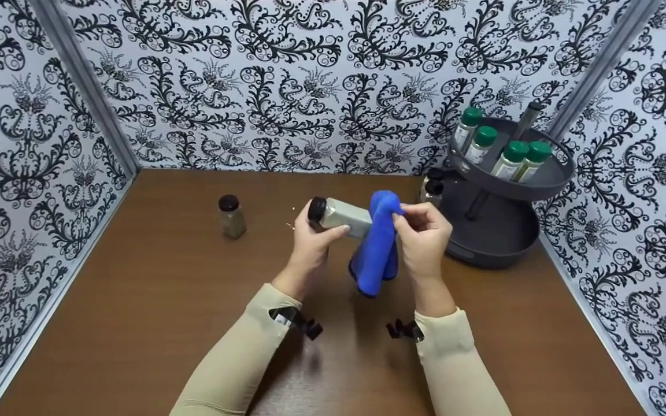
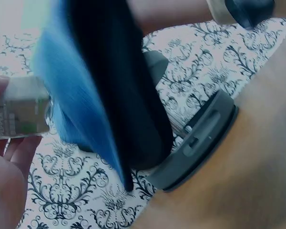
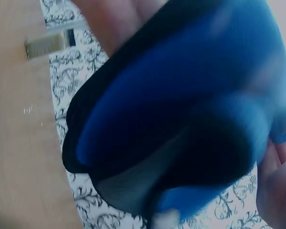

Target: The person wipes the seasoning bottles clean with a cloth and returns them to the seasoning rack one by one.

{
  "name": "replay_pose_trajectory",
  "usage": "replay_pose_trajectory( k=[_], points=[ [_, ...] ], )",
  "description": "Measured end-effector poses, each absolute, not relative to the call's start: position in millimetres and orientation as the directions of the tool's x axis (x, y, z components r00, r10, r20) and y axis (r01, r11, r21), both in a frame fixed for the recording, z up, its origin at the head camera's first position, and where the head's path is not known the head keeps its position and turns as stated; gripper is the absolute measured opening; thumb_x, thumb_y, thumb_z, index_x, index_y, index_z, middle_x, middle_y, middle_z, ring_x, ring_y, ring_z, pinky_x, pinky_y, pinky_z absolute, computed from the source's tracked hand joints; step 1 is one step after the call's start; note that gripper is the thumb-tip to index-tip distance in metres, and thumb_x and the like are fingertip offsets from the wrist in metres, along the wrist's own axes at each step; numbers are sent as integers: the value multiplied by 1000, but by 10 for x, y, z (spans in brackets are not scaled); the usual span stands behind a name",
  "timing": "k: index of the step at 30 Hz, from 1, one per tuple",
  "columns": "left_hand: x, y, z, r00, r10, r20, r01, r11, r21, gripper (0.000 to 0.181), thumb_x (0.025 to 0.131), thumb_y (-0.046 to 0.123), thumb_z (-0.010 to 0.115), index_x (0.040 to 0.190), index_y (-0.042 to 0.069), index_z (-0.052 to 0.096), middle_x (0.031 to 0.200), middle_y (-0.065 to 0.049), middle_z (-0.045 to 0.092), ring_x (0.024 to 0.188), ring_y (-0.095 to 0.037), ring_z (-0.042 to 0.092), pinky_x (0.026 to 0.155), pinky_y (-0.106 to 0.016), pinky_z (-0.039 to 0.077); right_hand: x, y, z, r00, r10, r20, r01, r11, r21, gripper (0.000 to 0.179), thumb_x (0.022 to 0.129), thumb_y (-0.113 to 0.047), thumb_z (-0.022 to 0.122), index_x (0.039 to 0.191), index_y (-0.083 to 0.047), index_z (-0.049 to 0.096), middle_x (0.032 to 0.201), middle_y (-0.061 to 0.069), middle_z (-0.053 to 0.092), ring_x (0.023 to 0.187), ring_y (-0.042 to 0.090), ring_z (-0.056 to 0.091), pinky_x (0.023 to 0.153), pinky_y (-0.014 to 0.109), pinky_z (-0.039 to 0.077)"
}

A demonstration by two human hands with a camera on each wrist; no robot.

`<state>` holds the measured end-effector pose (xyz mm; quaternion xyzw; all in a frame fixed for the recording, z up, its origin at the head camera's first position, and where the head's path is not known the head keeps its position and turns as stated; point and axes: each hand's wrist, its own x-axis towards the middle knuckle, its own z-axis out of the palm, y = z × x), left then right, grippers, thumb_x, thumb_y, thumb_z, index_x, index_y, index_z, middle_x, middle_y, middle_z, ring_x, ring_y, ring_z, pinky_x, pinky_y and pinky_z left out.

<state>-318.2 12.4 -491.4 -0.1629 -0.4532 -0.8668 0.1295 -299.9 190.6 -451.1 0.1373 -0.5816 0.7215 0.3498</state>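
My left hand [image 1: 305, 248] grips a spice jar [image 1: 347, 215] with a black cap, tipped nearly onto its side above the table. "White pepper" can be read on its label in the left wrist view. Between thumb and fingers, my right hand [image 1: 428, 242] pinches the top of a blue cloth [image 1: 378, 248] with a dark edge. The cloth hangs in folds against the jar's base end and hides that end in the head view. In the right wrist view the cloth [image 3: 181, 86] fills most of the picture and covers the held jar.
Another black-capped spice jar [image 1: 232, 222] stands on the table [image 1: 165, 289] to the left. A dark two-tier round stand [image 1: 486, 261] at the right bears several green-capped jars [image 1: 485, 141] above and black-capped jars [image 1: 432, 193] below. Pale crumbs [image 3: 27, 110] lie on the table.
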Motion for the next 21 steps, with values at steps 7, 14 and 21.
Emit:
replay_pose_trajectory(
  k=[7,14,21],
  points=[
    [-3129,92,-4810,-910,-85,406,375,-589,716,53,68,-12,77,116,4,60,107,-2,70,99,-15,68,88,-27,59,-3029,1808,-4607,-769,229,596,-622,-53,-782,13,78,19,73,88,23,65,83,-9,78,74,4,72,68,17,58],
    [-3145,47,-4759,-911,-144,387,388,-620,682,50,72,-13,74,118,3,61,106,-4,71,97,-16,69,88,-27,58,-2961,1764,-4583,-807,124,577,-587,-70,-806,14,78,19,75,89,22,67,80,-7,77,72,5,71,64,18,58],
    [-3104,39,-4740,-917,-46,396,344,-591,729,50,71,-13,77,116,4,62,107,-3,72,98,-16,69,87,-27,59,-2957,1752,-4582,-755,258,603,-641,-91,-762,14,78,20,73,89,23,65,83,-6,79,73,7,73,68,20,59]
  ],
)
